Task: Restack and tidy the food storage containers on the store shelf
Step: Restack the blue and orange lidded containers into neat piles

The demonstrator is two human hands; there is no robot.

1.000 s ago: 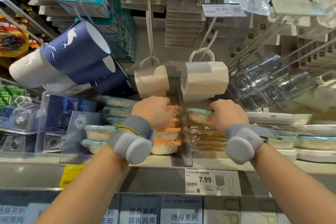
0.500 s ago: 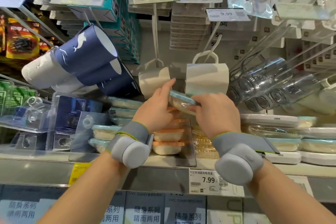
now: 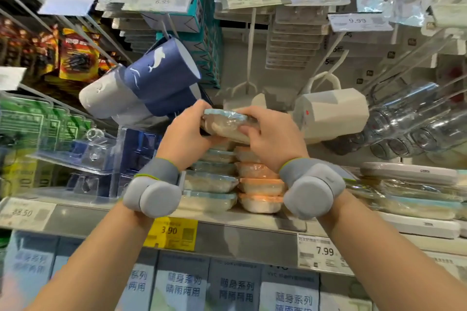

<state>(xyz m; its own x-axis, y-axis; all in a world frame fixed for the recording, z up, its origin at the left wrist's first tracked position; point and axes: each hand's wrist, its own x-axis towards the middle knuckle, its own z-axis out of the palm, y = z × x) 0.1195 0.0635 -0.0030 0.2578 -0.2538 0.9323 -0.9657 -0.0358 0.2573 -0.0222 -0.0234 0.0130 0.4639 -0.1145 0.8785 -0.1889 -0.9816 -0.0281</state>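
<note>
A shrink-wrapped food container with a pale blue lid (image 3: pixel 226 126) is held tilted in the air above the shelf stacks. My left hand (image 3: pixel 183 136) grips its left end and my right hand (image 3: pixel 271 136) grips its right end. Below it stand a stack of blue-lidded containers (image 3: pixel 212 180) and, beside it on the right, a stack of orange-lidded containers (image 3: pixel 260 188), both on the shelf (image 3: pixel 227 222). More flat containers (image 3: pixel 414 192) lie stacked further right.
Navy and white cups (image 3: pixel 151 83) hang on pegs at upper left, white mugs (image 3: pixel 331 113) and clear bottles (image 3: pixel 414 124) at right, just above the stacks. Clear packaged items (image 3: pixel 83 159) fill the shelf's left. Price tags (image 3: pixel 318 251) line the shelf edge; boxes sit below.
The blue-lidded container was lifted off the right stack and carried up and left. Both hands now hold it above the blue and orange stacks.
</note>
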